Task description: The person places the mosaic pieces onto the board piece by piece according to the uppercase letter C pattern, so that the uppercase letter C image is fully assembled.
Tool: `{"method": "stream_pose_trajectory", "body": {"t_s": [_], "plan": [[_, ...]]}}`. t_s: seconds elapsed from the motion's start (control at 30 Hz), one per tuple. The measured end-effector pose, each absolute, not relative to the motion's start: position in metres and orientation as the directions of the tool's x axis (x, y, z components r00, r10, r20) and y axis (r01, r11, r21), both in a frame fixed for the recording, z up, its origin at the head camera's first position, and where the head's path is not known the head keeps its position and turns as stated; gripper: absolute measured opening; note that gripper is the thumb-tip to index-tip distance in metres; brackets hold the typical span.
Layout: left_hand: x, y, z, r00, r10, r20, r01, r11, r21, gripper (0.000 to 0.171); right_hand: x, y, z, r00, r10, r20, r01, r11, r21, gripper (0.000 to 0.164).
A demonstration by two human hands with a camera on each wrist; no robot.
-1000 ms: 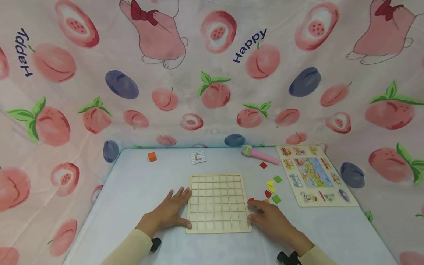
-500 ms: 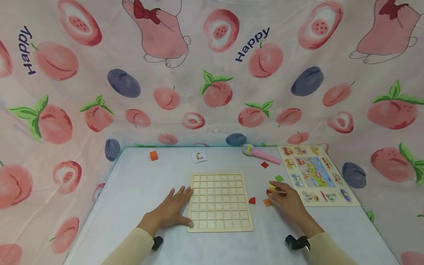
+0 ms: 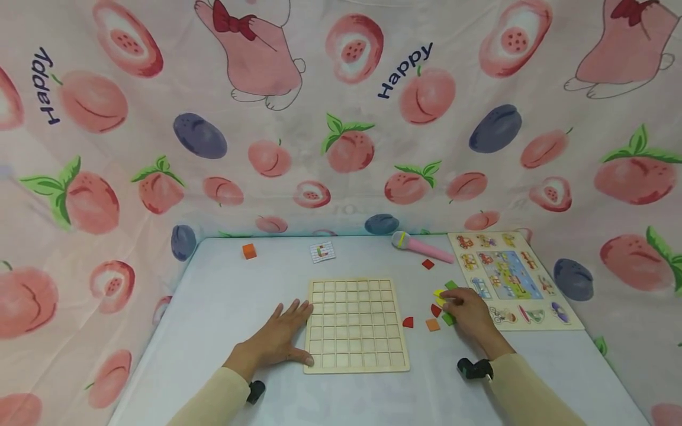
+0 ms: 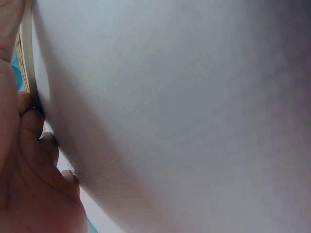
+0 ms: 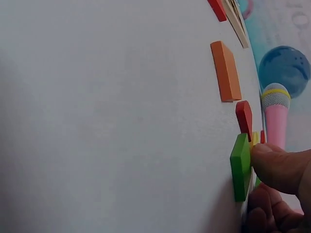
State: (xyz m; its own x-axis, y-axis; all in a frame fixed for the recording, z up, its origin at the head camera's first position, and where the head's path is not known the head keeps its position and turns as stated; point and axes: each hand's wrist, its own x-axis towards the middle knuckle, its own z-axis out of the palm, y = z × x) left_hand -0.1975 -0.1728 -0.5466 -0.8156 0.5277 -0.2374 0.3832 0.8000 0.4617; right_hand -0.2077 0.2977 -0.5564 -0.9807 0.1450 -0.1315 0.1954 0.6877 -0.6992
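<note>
A wooden grid board (image 3: 357,325) lies mid-table. My left hand (image 3: 277,337) rests at its left edge, fingers spread and the thumb on the lower corner; the left wrist view shows part of the hand (image 4: 39,174). My right hand (image 3: 474,316) reaches into the flat coloured pieces, thumb and index finger at the yellow pieces (image 3: 439,297). Whether they pinch one is hidden. In the right wrist view, the thumb (image 5: 279,167) is right beside a green piece (image 5: 240,167). Close by lie a red piece (image 3: 436,310) and an orange square piece (image 3: 433,325).
A red quarter-round piece (image 3: 408,322) lies at the board's right edge, another red piece (image 3: 428,264) farther back. Behind stand a pink toy microphone (image 3: 426,247), a pattern card (image 3: 322,252) and an orange cube (image 3: 249,251). A picture puzzle board (image 3: 514,281) lies at the right.
My right hand has moved right from the grid board's edge to the yellow pieces, uncovering the red quarter-round and orange pieces. My left hand has stayed at the board.
</note>
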Motion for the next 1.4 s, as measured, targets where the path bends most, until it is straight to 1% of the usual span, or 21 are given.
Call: {"method": "stream_pose_trajectory", "body": {"t_s": [0.17,0.3,0.37,0.53,0.67,0.77,0.93,1.07,1.17,1.3,1.4], "plan": [[-0.198,-0.173,-0.548,-0.818,0.526,-0.235,0.384,0.801,0.459,0.127,-0.218,0.292,-0.559,-0.986,0.142,-0.091,0.166,0.713,-0.682,0.026],[-0.198,-0.173,-0.549,-0.821,0.522,-0.232,0.381,0.803,0.458,0.127,-0.224,0.282,-0.558,-0.986,0.155,-0.064,0.157,0.713,-0.683,0.03],[-0.198,-0.172,-0.55,-0.82,0.523,-0.232,0.378,0.801,0.464,0.127,-0.224,0.28,-0.558,-0.982,0.173,-0.071,0.173,0.698,-0.695,0.032],[-0.197,-0.171,-0.547,-0.816,0.526,-0.238,0.38,0.8,0.465,0.126,-0.219,0.282,-0.561,-0.974,0.21,-0.084,0.208,0.685,-0.698,0.029],[-0.196,-0.17,-0.546,-0.815,0.527,-0.24,0.382,0.801,0.462,0.126,-0.22,0.275,-0.563,-0.973,0.225,-0.044,0.196,0.72,-0.665,0.027],[-0.196,-0.169,-0.546,-0.814,0.531,-0.234,0.382,0.794,0.473,0.126,-0.221,0.267,-0.563,-0.977,0.21,-0.021,0.173,0.74,-0.65,0.027],[-0.195,-0.168,-0.545,-0.814,0.531,-0.235,0.382,0.794,0.472,0.125,-0.223,0.259,-0.562,-0.982,0.184,-0.033,0.155,0.707,-0.69,0.027],[-0.195,-0.169,-0.544,-0.816,0.529,-0.231,0.384,0.797,0.466,0.125,-0.226,0.257,-0.563,-0.98,0.19,-0.06,0.172,0.659,-0.732,0.035],[-0.195,-0.17,-0.544,-0.819,0.524,-0.233,0.382,0.801,0.46,0.126,-0.23,0.255,-0.565,-0.979,0.185,-0.083,0.189,0.681,-0.708,0.041],[-0.196,-0.171,-0.545,-0.818,0.527,-0.232,0.384,0.8,0.461,0.126,-0.233,0.251,-0.568,-0.982,0.178,-0.061,0.177,0.755,-0.632,0.037],[-0.197,-0.172,-0.545,-0.817,0.528,-0.232,0.385,0.799,0.462,0.126,-0.233,0.249,-0.569,-0.982,0.182,-0.043,0.17,0.776,-0.607,0.035]]}}
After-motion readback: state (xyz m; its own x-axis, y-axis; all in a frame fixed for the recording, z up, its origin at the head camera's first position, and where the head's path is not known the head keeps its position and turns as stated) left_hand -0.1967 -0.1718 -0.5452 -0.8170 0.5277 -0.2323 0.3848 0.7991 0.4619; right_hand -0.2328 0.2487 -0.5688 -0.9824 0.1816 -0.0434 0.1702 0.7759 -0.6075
